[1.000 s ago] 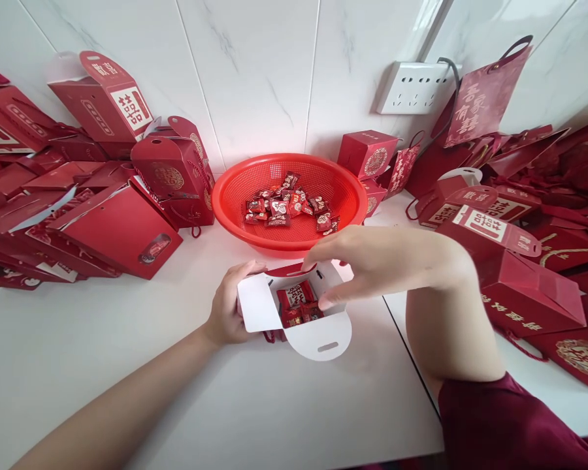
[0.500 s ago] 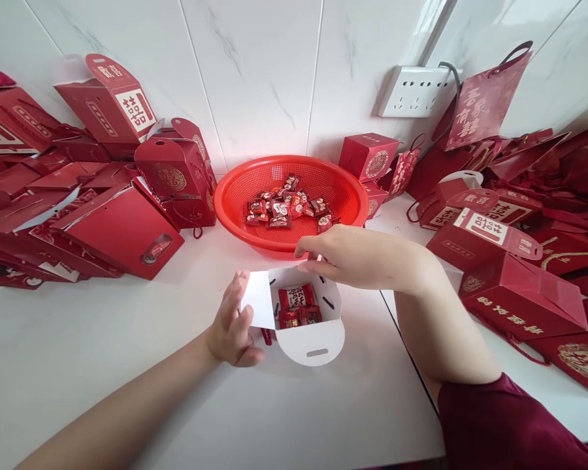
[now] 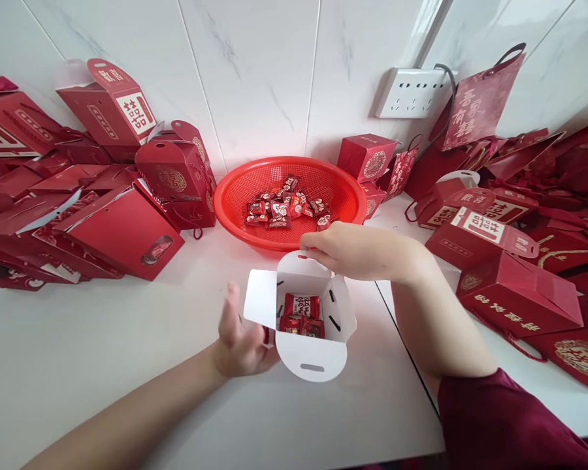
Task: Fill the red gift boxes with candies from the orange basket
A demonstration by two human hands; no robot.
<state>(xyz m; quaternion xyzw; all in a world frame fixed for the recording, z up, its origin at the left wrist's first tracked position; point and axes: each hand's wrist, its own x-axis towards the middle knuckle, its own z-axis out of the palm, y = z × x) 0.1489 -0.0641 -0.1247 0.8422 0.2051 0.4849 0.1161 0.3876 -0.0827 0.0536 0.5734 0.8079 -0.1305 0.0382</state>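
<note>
An opened candy box [image 3: 311, 356], white inside, sits on the counter with its flaps spread out. Red-wrapped candies [image 3: 301, 305] lie in the bottom of it. The fingers of my right hand [image 3: 357, 251] are closed on the far flap [image 3: 300, 264], the one with a slot; my wrist hides part of the view behind. At the box's left side is my left hand [image 3: 242, 339], a little blurred, its fingers spread and holding nothing. Beyond the box stands a red plastic basket [image 3: 235, 228] with several wrapped candies [image 3: 281, 209] in it.
Red gift boxes [image 3: 120, 228] are piled on the left side of the counter [image 3: 215, 424]. More red boxes [image 3: 524, 294] and bags crowd the right. A white power strip [image 3: 411, 94] with a cable is on the tiled wall behind.
The box's far flap has come into sight, pulled up in my right hand's fingers. The box has shifted slightly right and nearer. My left hand has moved lower along its left side.
</note>
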